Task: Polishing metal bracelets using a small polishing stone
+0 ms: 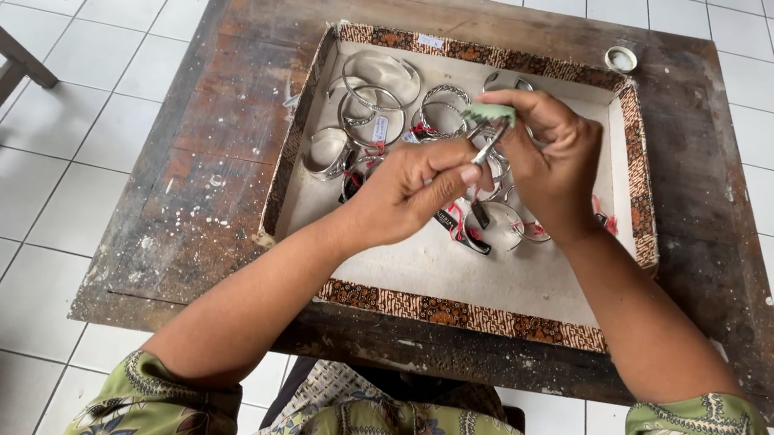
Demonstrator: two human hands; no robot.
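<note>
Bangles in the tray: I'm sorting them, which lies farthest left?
The wide silver cuff beside the tray's left wall; the other bangles lie further right or nearer the hands.

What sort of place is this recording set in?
Probably a small jewellery or craft workshop. A worn wooden table on a tiled floor holds a shallow tray of tagged silver bangles, and both hands work on one piece.

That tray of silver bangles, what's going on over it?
A person sits at a worn wooden table with a shallow tray of silver bangles, several with small tags. The left hand pinches a small silver piece in its fingers, while the right hand presses a pale green pad against it, above the tray. A small round lid sits at the table's far edge.
</note>
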